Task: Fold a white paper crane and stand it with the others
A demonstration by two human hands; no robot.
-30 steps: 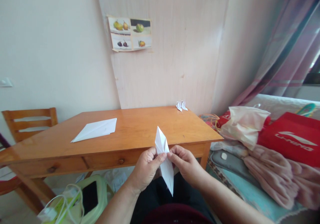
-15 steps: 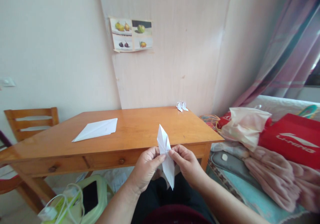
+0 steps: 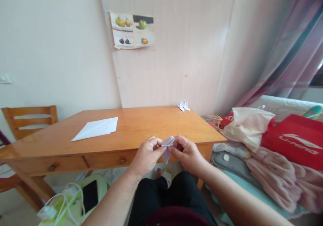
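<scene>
A small folded white paper (image 3: 167, 149) is held in front of the table's near edge, with a short flap above and a point hanging below. My left hand (image 3: 148, 153) pinches its left side between thumb and fingers. On the right side, my right hand (image 3: 186, 152) pinches it too, with the two thumbs close together. Parts of the paper are covered by my fingers. A stack of white paper sheets (image 3: 97, 128) lies at the table's left. Two small folded white paper figures (image 3: 184, 105) stand at the back right corner.
The wooden table (image 3: 136, 125) has drawers along its front. A wooden chair (image 3: 32, 121) stands at left. A phone (image 3: 90, 195) and white cables (image 3: 67, 202) lie on a pale green surface, lower left. At right are a red bag (image 3: 295, 142) and pink cloth (image 3: 275, 179).
The long diamond-shaped paper now appears shorter, its upper part folded or tilted over. Both hands have risen slightly with it, and the view has shifted a little.
</scene>
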